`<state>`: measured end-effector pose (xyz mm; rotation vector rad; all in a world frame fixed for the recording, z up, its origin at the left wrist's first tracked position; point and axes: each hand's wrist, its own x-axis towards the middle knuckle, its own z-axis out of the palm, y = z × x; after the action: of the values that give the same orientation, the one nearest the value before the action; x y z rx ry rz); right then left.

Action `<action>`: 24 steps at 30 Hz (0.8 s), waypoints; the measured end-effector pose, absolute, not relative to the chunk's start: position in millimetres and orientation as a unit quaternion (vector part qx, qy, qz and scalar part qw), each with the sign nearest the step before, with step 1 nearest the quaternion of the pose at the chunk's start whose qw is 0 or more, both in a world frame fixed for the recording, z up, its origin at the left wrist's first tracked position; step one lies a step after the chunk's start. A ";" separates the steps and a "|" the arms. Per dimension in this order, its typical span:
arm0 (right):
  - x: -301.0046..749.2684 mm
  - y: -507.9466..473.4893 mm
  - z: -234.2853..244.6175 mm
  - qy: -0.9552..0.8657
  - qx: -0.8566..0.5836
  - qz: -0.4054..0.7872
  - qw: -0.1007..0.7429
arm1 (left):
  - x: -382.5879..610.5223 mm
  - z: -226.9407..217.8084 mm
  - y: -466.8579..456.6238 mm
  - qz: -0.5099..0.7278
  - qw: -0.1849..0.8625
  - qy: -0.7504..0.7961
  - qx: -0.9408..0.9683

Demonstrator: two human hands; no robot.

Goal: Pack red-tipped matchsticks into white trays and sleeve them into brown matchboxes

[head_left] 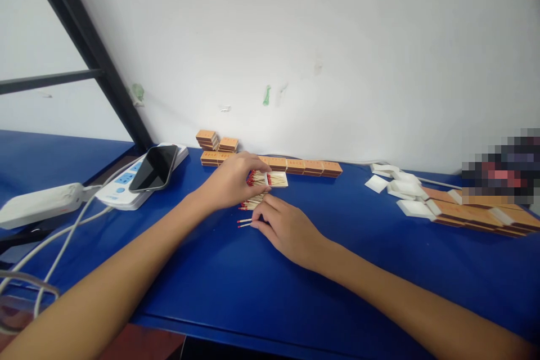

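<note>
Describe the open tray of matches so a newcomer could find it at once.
On the blue table, look towards the wall for the row of closed orange matchboxes. Just in front of that row, under the fingers of the left hand, lies the tray of matches. It alone is white and full of red-tipped sticks; the white trays far right show none.

a white matchbox tray (pixel 280 179) lies open and flat just in front of the row of orange matchboxes (pixel 304 166), filled with matches whose red heads show at its left end. a loose heap of red-tipped matches (pixel 253 202) lies a little further out from that row. two single matches (pixel 243 223) lie side by side furthest from it, heads pointing left.
</note>
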<state>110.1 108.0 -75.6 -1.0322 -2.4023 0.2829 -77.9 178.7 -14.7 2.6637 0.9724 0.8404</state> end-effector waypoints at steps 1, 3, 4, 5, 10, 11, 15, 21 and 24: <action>109.9 107.8 -75.8 -0.881 -0.381 0.106 0.260 | -77.8 -14.7 178.7 0.284 0.092 0.327 0.897; 109.8 108.1 -75.8 -0.878 -0.381 0.115 0.268 | -77.8 -14.5 178.6 0.283 0.092 0.327 0.897; 109.8 108.5 -75.8 -0.877 -0.380 0.121 0.266 | -77.8 -14.5 178.6 0.282 0.094 0.328 0.897; 109.9 109.0 -75.7 -0.878 -0.380 0.128 0.262 | -77.9 -14.5 178.6 0.281 0.095 0.329 0.897; 116.3 112.1 -73.4 -0.880 -0.385 0.139 0.239 | -79.4 -15.9 180.1 0.276 0.095 0.333 0.897; 119.7 112.8 -71.7 -0.882 -0.383 0.134 0.241 | -79.6 -16.3 180.4 0.273 0.092 0.334 0.897; 140.8 119.1 -59.8 -0.871 -0.392 0.106 0.277 | -79.4 -17.1 180.5 0.266 0.086 0.332 0.901; 166.7 137.7 -50.6 -0.814 -0.455 0.086 0.352 | -75.0 -16.9 176.5 0.271 0.105 0.320 0.902; 169.3 142.1 -53.8 -0.813 -0.465 0.081 0.342 | -72.0 -16.0 173.2 0.274 0.134 0.311 0.900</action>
<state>169.3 142.1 -53.8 -1.2082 -2.1141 0.2109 -72.0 173.2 -16.0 2.6097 0.9013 0.7958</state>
